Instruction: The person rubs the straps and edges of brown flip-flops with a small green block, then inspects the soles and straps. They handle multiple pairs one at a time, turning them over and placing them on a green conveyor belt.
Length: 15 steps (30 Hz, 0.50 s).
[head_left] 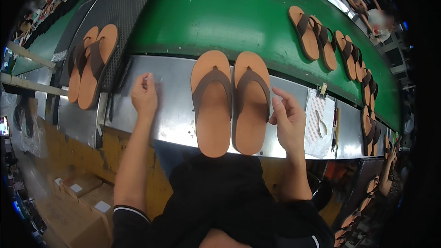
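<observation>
A pair of tan flip-flops with dark brown straps lies in front of me on the metal ledge, toes pointing away: the left flip-flop (214,124) and the right flip-flop (250,126) side by side. My left hand (145,95) hovers over the ledge, left of the pair and apart from it, its fingers curled in with nothing visible in them. Close beside the right flip-flop's outer edge is my right hand (288,118), its fingers loosely bent and apart. Whether its fingertips touch the sole I cannot tell.
Beyond the metal ledge (172,87) runs a green conveyor belt (220,13), with several sandal pairs (310,36) at right. Another pair (89,68) lies on a black textured belt (126,0) at left. A clipped sheet with small pliers (321,124) lies right; cardboard boxes (78,211) stand below left.
</observation>
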Available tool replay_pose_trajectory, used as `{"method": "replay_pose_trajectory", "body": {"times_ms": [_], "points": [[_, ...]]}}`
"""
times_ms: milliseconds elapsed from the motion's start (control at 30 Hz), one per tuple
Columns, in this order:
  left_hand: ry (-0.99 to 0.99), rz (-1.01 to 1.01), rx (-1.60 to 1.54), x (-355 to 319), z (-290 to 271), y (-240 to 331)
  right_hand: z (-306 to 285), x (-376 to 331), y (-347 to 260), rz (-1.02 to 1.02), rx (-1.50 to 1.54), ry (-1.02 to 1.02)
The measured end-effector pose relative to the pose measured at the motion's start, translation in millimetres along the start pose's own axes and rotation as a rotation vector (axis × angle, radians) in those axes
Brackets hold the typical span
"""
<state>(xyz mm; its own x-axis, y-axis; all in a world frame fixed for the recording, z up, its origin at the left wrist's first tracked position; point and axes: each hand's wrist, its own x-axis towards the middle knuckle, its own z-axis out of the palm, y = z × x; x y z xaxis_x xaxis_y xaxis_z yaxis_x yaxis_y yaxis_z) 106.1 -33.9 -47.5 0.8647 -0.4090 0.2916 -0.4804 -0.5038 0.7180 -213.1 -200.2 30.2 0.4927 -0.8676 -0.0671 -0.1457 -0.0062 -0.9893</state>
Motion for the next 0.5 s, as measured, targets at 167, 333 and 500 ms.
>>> {"method": "replay_pose_trajectory", "body": {"times_ms": [167,333,500], "points": [[-0.219,-0.008,-0.127,-97.3,15.1,61.8,16.7,-5.3,5.8,-0.004,0.078,-0.092],[-0.28,-0.163,-0.235,-109.3,9.6,97.5,37.6,-9.3,5.1,-0.111,-0.113,-0.255],[-0.206,0.104,-0.14,-111.5,-16.6,126.9,47.2,-22.1,-0.5,-0.137,-0.051,-0.172]]}}
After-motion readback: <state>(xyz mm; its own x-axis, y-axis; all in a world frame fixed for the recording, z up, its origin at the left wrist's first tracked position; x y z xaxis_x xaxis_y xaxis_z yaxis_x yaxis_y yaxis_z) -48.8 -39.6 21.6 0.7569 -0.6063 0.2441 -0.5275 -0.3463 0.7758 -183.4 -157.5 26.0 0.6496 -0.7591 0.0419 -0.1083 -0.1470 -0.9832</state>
